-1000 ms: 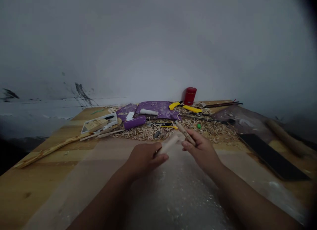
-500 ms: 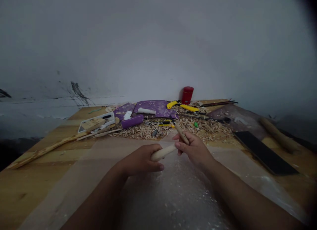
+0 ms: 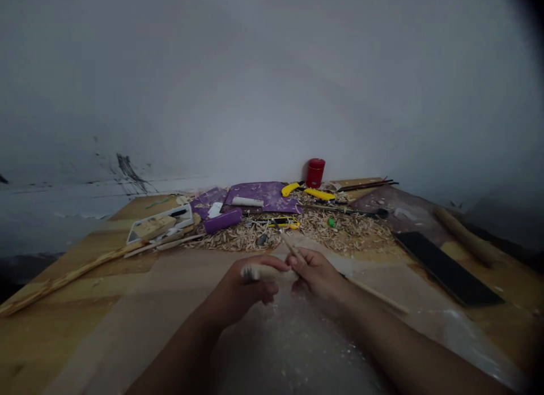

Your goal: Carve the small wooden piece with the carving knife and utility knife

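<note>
My left hand (image 3: 244, 290) is closed around a short, pale carved wooden piece (image 3: 259, 271), whose near end has dark marks or grooves. Pinched in my right hand (image 3: 317, 273) is a slim wooden-handled tool (image 3: 292, 247) with a narrow dark tip pointing away, up and left. Its exact kind is unclear. The fingers of both hands come together at the right end of the wooden piece. A thin pale stick (image 3: 378, 295) shows beside my right forearm; I cannot tell whether it is held. Beneath the hands spreads a translucent plastic sheet (image 3: 178, 304).
Wood shavings (image 3: 229, 236) cover the back of the table, with yellow cutters (image 3: 321, 194), a purple roll (image 3: 223, 220) and a red canister (image 3: 315, 173) among them. At left are a white tray (image 3: 136, 220) and a long stick (image 3: 63, 279); at right, a black board (image 3: 450, 270) and a wooden rod (image 3: 463, 236).
The wooden piece has turned, its marked end now showing at the left. My right hand has shifted slightly left and down with the tool. The thin stick by the forearm has come into view.
</note>
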Tool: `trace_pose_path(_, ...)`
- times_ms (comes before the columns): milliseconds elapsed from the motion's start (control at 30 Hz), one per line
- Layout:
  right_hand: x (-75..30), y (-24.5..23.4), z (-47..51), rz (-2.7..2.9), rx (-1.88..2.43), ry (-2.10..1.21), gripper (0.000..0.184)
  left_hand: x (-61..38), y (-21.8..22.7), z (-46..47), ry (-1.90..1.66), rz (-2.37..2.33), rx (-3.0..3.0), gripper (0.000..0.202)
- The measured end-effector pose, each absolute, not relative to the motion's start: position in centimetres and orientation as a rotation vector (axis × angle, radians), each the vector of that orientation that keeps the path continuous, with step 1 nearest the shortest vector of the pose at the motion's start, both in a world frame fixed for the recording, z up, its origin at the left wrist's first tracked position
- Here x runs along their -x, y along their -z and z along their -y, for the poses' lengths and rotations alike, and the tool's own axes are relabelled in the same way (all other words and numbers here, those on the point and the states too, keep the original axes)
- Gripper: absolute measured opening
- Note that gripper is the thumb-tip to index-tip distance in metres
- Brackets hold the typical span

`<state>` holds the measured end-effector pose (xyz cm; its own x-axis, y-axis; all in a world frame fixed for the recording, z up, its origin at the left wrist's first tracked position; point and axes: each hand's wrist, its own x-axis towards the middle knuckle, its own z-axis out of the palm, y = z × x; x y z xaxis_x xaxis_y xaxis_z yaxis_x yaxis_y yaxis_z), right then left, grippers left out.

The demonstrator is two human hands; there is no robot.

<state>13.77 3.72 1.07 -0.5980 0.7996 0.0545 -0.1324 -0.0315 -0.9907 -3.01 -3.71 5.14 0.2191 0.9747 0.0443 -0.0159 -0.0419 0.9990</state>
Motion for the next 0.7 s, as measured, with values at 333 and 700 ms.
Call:
trace_pose_path(333, -16.9, -4.2, -3.5, 1.781, 0.696, -1.187, 0.020, 2.4, -4.5, 2.9, -1.208, -1.574, -1.402, 0.029)
trace_pose_path(700, -17.0, -5.1, -2.5, 2.201, 0.618, -0.563, 0.024, 2.1, -4.6, 2.3, -1.227, -1.599, -1.281, 0.023)
